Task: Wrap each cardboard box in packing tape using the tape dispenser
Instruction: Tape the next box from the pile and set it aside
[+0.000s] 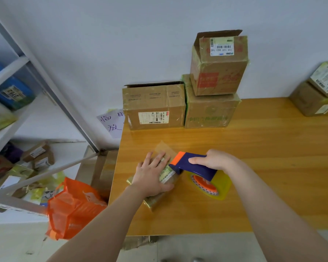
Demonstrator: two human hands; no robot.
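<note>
Left hand (151,173) lies flat with fingers spread, pressing down on the small cardboard box (156,202) near the worktop's (273,148) front-left corner. Right hand (215,160) is clenched round the handle of the tape dispenser (192,166), whose orange nose touches the box's right side beside the shipping label (167,173). The tape roll (209,184), yellowish on an orange core, hangs under the handle just above the worktop. A loose tail of clear tape (164,148) juts past the box's far end. Judgement: 1 pass is mid-lay. The box looks light and the worktop glossy, so the flat palm needs real weight or the box will skid with the pull. Hold the nose low against the cardboard, draw straight, tilt to cut, then smooth that tail down. Beyond, 3 larger boxes (153,106) stand at the wall, 1 stacked; I judge them to be waiting their turn.
</note>
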